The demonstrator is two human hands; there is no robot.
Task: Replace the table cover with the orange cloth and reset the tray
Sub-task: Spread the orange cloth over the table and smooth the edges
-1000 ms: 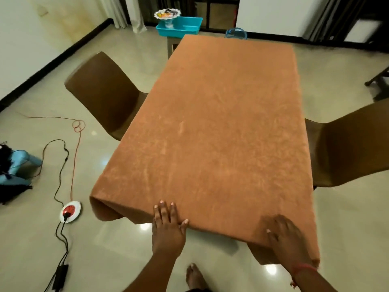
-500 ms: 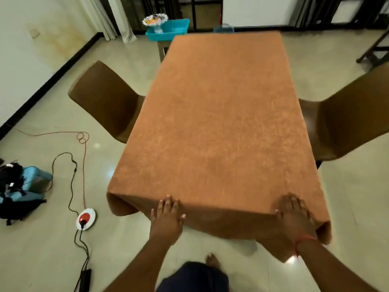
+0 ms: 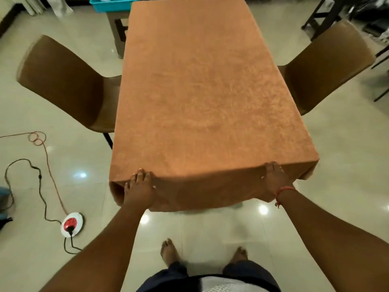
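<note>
The orange cloth covers the whole table, its near edge hanging over the front. The left hand and right hand both press flat on that near edge, fingers straight, while the teal tray sits on a stool beyond the table's far left corner

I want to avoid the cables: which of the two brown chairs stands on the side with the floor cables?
The chair beside the person's left hand, chair; cables lie beneath it.
</note>
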